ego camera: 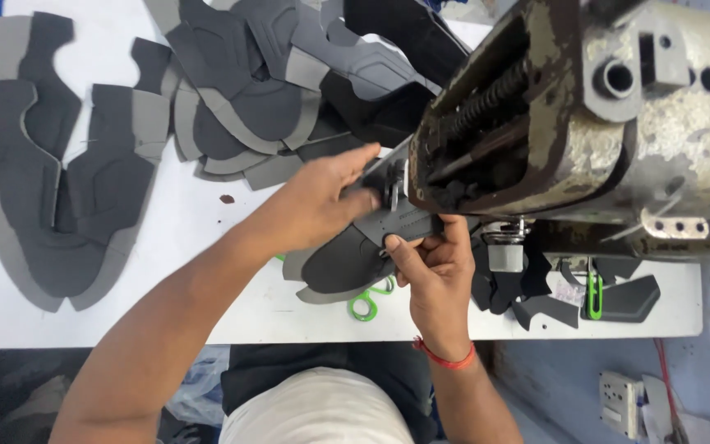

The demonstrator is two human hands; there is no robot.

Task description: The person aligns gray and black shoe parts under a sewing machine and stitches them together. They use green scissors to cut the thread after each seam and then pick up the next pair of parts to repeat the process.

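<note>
Sewing machine over grey pieces

A dark grey, curved shoe-upper piece of layered synthetic fabric with a lighter grey border lies flat on the white table, its far end under the sewing machine's head.

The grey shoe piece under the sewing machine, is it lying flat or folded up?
Flat: the grey shoe piece lies spread on the white table, with both hands pressing it.

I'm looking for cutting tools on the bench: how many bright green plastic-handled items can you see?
2. Green loop-handled scissors lie at the white table's front edge, partly under the dark grey shoe piece both hands hold; a green clip-like tool lies right, below the sewing machine. Others may be hidden.
</note>
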